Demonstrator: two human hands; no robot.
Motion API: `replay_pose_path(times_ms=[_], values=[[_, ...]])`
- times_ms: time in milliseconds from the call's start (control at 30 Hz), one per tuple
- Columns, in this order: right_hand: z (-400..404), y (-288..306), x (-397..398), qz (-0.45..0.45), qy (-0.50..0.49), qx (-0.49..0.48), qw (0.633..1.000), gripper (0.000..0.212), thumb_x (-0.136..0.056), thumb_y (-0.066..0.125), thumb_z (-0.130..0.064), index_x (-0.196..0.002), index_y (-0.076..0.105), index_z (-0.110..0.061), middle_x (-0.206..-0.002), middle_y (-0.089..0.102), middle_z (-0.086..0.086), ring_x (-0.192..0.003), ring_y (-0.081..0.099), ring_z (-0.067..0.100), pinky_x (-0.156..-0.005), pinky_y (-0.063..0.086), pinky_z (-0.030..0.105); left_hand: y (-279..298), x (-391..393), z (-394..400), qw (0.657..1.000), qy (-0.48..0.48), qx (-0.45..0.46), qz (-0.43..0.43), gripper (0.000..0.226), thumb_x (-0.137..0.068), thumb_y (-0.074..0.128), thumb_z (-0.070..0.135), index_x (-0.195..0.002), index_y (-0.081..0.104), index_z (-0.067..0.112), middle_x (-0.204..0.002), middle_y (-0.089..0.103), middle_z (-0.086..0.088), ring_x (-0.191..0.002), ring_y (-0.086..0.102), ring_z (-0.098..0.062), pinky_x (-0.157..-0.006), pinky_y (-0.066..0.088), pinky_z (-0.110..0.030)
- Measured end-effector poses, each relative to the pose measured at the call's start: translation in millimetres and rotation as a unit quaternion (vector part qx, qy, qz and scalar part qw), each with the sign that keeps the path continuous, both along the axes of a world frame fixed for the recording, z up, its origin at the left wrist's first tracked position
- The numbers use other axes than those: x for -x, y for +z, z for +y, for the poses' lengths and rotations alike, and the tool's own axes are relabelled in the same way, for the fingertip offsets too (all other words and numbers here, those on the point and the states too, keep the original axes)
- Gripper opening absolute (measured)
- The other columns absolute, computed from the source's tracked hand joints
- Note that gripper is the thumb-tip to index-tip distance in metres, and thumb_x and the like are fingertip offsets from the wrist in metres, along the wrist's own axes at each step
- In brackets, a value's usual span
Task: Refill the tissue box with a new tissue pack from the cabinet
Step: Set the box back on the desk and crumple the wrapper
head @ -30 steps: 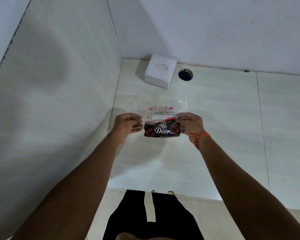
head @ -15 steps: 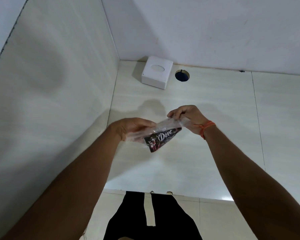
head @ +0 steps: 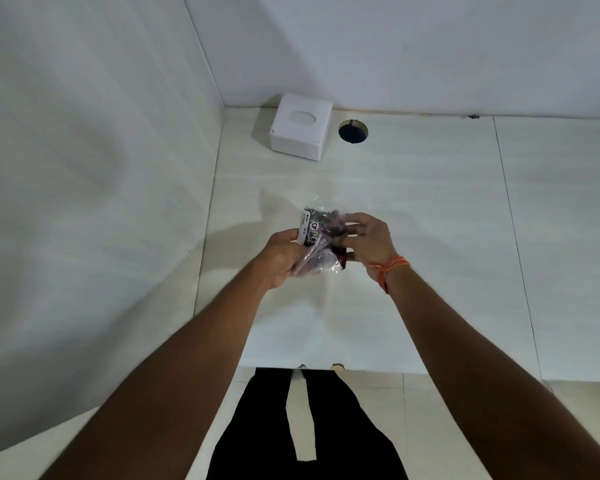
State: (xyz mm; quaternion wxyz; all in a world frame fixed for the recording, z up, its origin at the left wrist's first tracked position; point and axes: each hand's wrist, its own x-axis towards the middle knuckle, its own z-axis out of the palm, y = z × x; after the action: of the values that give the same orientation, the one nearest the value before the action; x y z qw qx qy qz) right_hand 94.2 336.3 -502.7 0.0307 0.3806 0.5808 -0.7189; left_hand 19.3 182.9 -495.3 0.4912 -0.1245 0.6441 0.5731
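A white tissue box (head: 300,126) with an oval slot on top stands in the far left corner of the pale counter (head: 430,220). Over the middle of the counter I hold a crumpled plastic wrapper (head: 321,242), clear with dark red and black print. My left hand (head: 283,259) grips its left side and lower part. My right hand (head: 369,242), with an orange thread around the wrist, pinches its right side with bent fingers. The wrapper looks flat and bunched; no tissues show in it.
A round dark hole (head: 353,130) is cut in the counter just right of the tissue box. White walls close the left side and the back. My black trousers (head: 305,427) and a light floor show below the counter's front edge.
The wrapper was stretched flat between both hands, then tilted; now it is crumpled into a bunch and my hands have come close together.
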Motion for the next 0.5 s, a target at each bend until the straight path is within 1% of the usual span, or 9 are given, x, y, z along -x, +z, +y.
replay_pose_path(times_ms=[100,133,200,267,367,400,433,467,500], values=[[-13.4,-5.4,-15.8,0.052,-0.019,-0.076,0.996,0.028,-0.077,0.061,0.021,-0.082,0.067,-0.006,-0.073,0.065,0.011,-0.054,0.063,0.015,-0.048,0.054,0.028,-3.1,-8.8,-0.5,0.999,0.038,-0.01,-0.004,0.022,-0.089,0.055,-0.004,-0.078,0.065,0.011,-0.061,0.071,-0.001,-0.044,0.065,-0.011,-0.046,0.055,-0.022],[-18.8,-4.9,-24.5,0.066,-0.031,-0.08,0.994,0.027,-0.077,0.062,0.022,-0.079,0.067,-0.004,-0.067,0.064,0.01,-0.05,0.061,0.013,-0.047,0.054,0.027,-4.6,-13.6,-0.7,0.998,0.056,-0.024,-0.019,0.022,-0.092,0.049,0.0,-0.08,0.064,0.01,-0.064,0.071,-0.003,-0.045,0.066,-0.011,-0.047,0.055,-0.022],[-26.2,-1.1,-44.5,0.089,-0.048,-0.08,0.992,0.027,-0.077,0.062,0.023,-0.08,0.069,-0.003,-0.064,0.067,0.003,-0.052,0.061,0.009,-0.051,0.056,0.025,-7.3,-24.8,-2.0,0.995,0.072,-0.044,-0.045,0.025,-0.097,0.041,0.004,-0.086,0.063,0.008,-0.069,0.072,-0.004,-0.052,0.07,-0.012,-0.055,0.059,-0.022],[-31.2,-0.9,-68.6,0.099,-0.026,-0.101,0.99,0.034,-0.074,0.061,0.024,-0.096,0.07,-0.001,-0.078,0.071,0.004,-0.066,0.065,0.007,-0.063,0.057,0.024,-11.1,-39.9,-2.8,0.996,0.047,-0.051,-0.049,0.027,-0.099,0.039,0.004,-0.085,0.061,0.006,-0.06,0.073,-0.001,-0.052,0.071,-0.011,-0.054,0.058,-0.02],[-41.5,-7.4,-109.9,0.087,0.031,-0.137,0.986,0.058,-0.069,0.067,0.019,-0.123,0.06,-0.001,-0.118,0.066,0.012,-0.105,0.066,0.017,-0.087,0.056,0.029,-16.0,-61.7,-1.7,0.997,0.036,-0.023,-0.057,0.027,-0.101,0.042,0.004,-0.082,0.06,0.0,-0.051,0.07,-0.005,-0.042,0.068,-0.015,-0.041,0.051,-0.016],[-48.3,-8.9,-124.3,0.08,0.041,-0.16,0.983,0.064,-0.068,0.07,0.014,-0.128,0.058,-0.004,-0.123,0.065,0.01,-0.112,0.064,0.018,-0.091,0.055,0.03,-17.6,-69.2,-2.5,0.997,0.04,-0.015,-0.071,0.026,-0.101,0.043,0.005,-0.083,0.06,0.0,-0.049,0.069,-0.006,-0.04,0.067,-0.016,-0.039,0.05,-0.016],[-56.9,-10.6,-137.5,0.077,0.037,-0.205,0.975,0.065,-0.067,0.074,0.008,-0.128,0.058,-0.006,-0.123,0.065,0.007,-0.113,0.064,0.017,-0.093,0.055,0.03,-18.0,-77.7,-2.3,0.996,0.038,-0.005,-0.077,0.025,-0.102,0.043,0.005,-0.084,0.059,0.0,-0.049,0.068,-0.006,-0.038,0.066,-0.017,-0.037,0.049,-0.016],[-65.5,-13.1,-148.8,0.076,0.021,-0.268,0.96,0.06,-0.067,0.077,0.002,-0.124,0.061,-0.008,-0.119,0.068,0.005,-0.109,0.066,0.015,-0.093,0.055,0.029,-17.9,-87.5,-2.9,0.998,0.015,0.011,-0.067,0.022,-0.101,0.045,0.004,-0.084,0.06,0.0,-0.05,0.068,-0.007,-0.037,0.065,-0.016,-0.036,0.049,-0.015],[-74.2,-14.9,-159.2,0.074,-0.012,-0.325,0.943,0.049,-0.07,0.078,-0.003,-0.117,0.067,-0.008,-0.113,0.071,0.004,-0.103,0.067,0.013,-0.091,0.055,0.028,-18.4,-98.5,-4.0,0.998,-0.017,0.022,-0.056,0.018,-0.099,0.048,0.001,-0.086,0.06,0.0,-0.057,0.069,-0.008,-0.038,0.065,-0.015,-0.036,0.048,-0.014]])
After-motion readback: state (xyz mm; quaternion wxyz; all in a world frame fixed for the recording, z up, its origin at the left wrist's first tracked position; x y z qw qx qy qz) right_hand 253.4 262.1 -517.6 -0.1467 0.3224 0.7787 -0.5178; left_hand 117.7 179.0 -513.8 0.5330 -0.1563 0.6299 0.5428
